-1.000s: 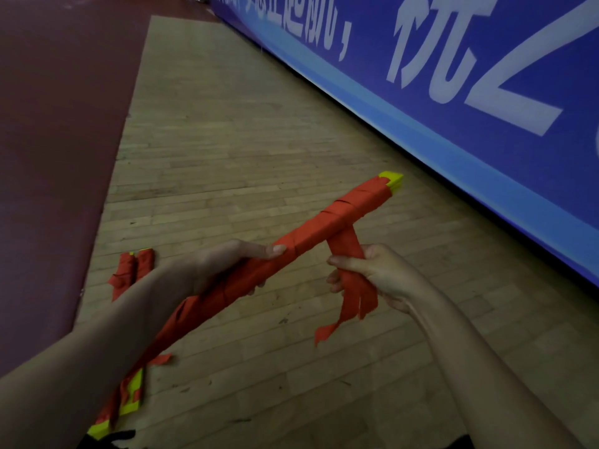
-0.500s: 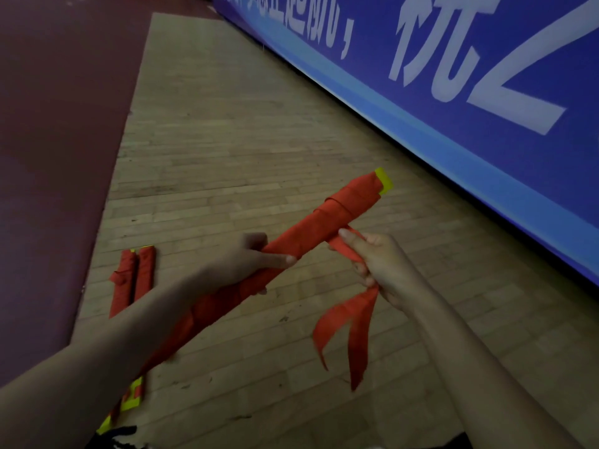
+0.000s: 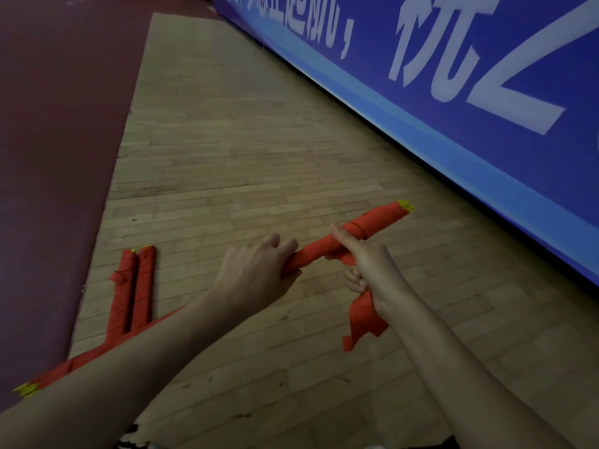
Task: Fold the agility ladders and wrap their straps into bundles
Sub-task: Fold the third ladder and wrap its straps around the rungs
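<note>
- Two hands hold one folded ladder (image 3: 316, 251) in the air at the centre of my frame. It is a long red roll, tilted, running from a yellow end at the lower left edge up to a yellow-tipped end right of centre.
- Its lower stretch passes under the left forearm, so I see only parts of it there.
- A red strap (image 3: 363, 322) is wound round the roll near its upper end. The loose tail hangs creased and twisted below the right wrist.
- The left hand (image 3: 252, 273) sits mid-frame with its back toward me, fingers curled round the roll.
- The right hand (image 3: 363, 257) is just to the right of it, a short bare stretch of roll between the two. The thumb lies along the top of the roll and the fingers are curled underneath, pinching the strap where it leaves the wrap.
- From my feed I cannot tell how many turns of strap lie under that hand.
- At the left of the frame, two finished bundles (image 3: 134, 290) lie on the floor side by side and touching, yellow tips pointing up the frame. The left one has a small red tab sticking out of its side.
- Everything rests on or hangs above a pale wooden floor (image 3: 259, 140) of narrow boards.
- A dark red surface (image 3: 58, 124) fills the left side of the frame, its edge just beside the bundles.
- A blue banner (image 3: 470, 176) with large white characters runs along the upper right.
</note>
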